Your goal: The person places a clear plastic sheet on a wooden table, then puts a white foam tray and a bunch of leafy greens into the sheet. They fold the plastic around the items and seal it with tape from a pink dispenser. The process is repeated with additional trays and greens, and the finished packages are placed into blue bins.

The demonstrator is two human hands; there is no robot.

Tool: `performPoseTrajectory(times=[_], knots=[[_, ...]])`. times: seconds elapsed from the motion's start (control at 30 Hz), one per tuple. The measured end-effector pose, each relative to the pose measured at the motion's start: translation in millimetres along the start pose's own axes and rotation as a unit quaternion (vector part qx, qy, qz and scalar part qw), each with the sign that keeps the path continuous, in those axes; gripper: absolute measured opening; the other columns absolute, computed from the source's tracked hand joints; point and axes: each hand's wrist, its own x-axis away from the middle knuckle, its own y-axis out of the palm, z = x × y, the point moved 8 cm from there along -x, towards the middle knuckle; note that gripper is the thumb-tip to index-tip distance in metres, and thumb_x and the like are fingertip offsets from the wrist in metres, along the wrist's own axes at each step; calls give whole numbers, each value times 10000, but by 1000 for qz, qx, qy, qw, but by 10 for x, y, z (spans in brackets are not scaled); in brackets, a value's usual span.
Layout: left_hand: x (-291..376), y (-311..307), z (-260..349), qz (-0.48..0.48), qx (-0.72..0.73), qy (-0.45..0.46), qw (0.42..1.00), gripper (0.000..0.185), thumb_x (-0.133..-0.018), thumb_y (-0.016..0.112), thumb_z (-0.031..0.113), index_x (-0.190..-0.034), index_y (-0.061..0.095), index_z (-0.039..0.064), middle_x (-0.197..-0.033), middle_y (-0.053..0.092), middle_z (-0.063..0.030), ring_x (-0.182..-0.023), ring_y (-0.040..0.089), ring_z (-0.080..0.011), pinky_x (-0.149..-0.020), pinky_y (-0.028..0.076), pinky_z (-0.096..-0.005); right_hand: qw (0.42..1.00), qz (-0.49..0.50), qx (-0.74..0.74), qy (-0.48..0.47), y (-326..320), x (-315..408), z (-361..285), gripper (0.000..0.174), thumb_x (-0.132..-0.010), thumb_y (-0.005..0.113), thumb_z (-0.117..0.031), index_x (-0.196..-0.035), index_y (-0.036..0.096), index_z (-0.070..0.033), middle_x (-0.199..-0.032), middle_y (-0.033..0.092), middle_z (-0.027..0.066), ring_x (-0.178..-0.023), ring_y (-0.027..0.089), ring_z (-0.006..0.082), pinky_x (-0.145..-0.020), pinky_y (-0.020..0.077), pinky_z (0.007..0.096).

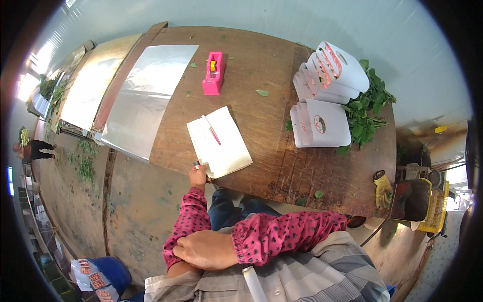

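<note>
My left hand (199, 176) is at the front edge of the wooden table, closed around a small black-capped red object (196, 165), mostly hidden by the fingers. Right beside it an open notebook (226, 154) lies slightly turned, with a red-and-white pen (212, 132) across its pages. My right hand (205, 250) reaches over my body and grips the pink patterned oversleeve (173, 241) of my left arm near the elbow. A matching oversleeve covers my right forearm. Beyond the notebook stands a pink tape dispenser (214, 77) with a yellow roll.
Flower bunches in white corrugated wraps (326, 122) sit at the table's right, leafy stems (368, 113) outward. A clear plastic sheet (147, 94) covers the left part. A yellow glove (383, 190) lies at the right corner. Far left, a person (36, 149) stands on the floor.
</note>
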Motion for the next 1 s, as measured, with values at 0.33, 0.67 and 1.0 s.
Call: performPoseTrajectory(times=[0.33, 0.67, 1.0], knots=[[22, 2, 50, -3, -11, 1, 1000, 152, -848, 610, 99, -863, 637, -50, -627, 626, -101, -379, 511, -174, -349, 409, -321, 995, -43, 64, 62, -46, 146, -80, 265, -765, 633, -230, -739, 633, 34, -644, 644, 205, -597, 666, 375, -539, 525, 480], [4, -15, 12, -11, -10, -15, 1000, 178, -848, 630, 133, -890, 637, -40, -640, 632, -114, -373, 528, -192, -338, 414, -328, 994, 23, -100, -27, -233, -60, -822, 236, -873, 596, -296, -770, 627, -86, -740, 662, 142, -635, 653, 336, -547, 508, 455], [-31, -42, -29, 0, -3, -3, 1000, 167, -840, 619, 110, -894, 626, -48, -667, 637, -114, -377, 527, -188, -341, 424, -331, 982, 25, -110, 149, -345, 435, 353, 283, -948, 595, -335, -904, 625, -57, -842, 655, 140, -790, 649, 354, -661, 498, 441]])
